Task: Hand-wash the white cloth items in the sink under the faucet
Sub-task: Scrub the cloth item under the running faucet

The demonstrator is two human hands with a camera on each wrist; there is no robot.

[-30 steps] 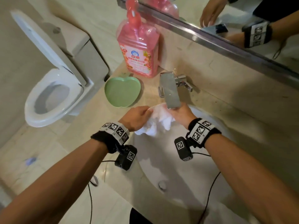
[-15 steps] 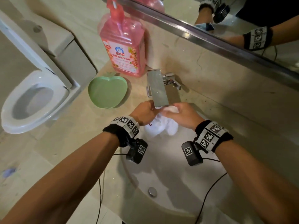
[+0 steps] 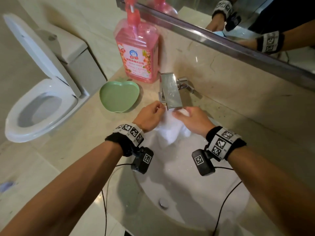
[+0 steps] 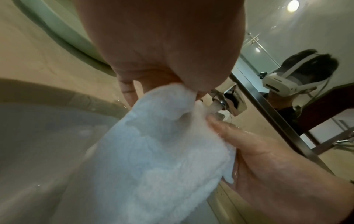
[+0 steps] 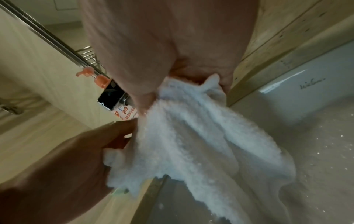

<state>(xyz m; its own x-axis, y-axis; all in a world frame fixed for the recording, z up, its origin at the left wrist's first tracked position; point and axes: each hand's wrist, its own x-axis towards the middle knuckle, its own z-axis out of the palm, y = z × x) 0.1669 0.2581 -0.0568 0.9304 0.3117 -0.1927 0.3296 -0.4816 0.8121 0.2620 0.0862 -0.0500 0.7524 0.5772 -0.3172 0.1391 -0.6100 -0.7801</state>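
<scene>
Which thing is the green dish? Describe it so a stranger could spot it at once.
Start at the white sink set into the beige marble counter, then look to the chrome faucet at its back. Left of the faucet, in front of the tall pink soap bottle, lies the green dish. It is the only green thing there: shallow, apple-shaped and empty.

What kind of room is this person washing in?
Most likely a home or hotel bathroom: a toilet stands beside the counter, and a sink with a faucet sits below a wall mirror.
</scene>
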